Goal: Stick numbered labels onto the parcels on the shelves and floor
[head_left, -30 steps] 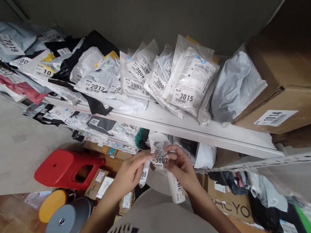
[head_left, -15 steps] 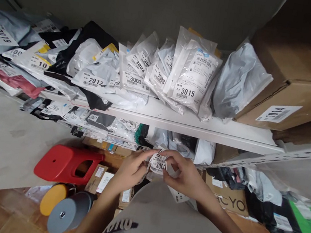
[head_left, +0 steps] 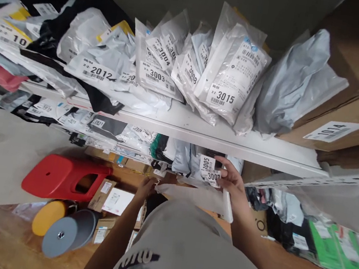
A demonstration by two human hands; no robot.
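Two white number labels [head_left: 212, 177], reading 3005 and 3007, show at the fingertips of my right hand [head_left: 234, 185], which is closed on them. I cannot tell whether they are stuck to something behind. A pale, translucent strip [head_left: 190, 195] stretches between my hands below the shelf edge, its right end curling up near my right palm. At its left end my left hand [head_left: 147, 188] is closed, seemingly pinching it; those fingers are dark and partly hidden.
On the white shelf [head_left: 199, 135] lie numbered plastic mailers, including a clear packet [head_left: 233, 77] marked 3015, and a cardboard box [head_left: 354, 111] labelled 1014. Below are more parcels, a red stool [head_left: 55, 174], and yellow [head_left: 49, 216] and grey [head_left: 66, 234] round objects on the floor.
My hands have moved apart: the right went rightward with the labels, the left went down and left. The pale strip now stretches between them. My view has shifted closer to the shelf.
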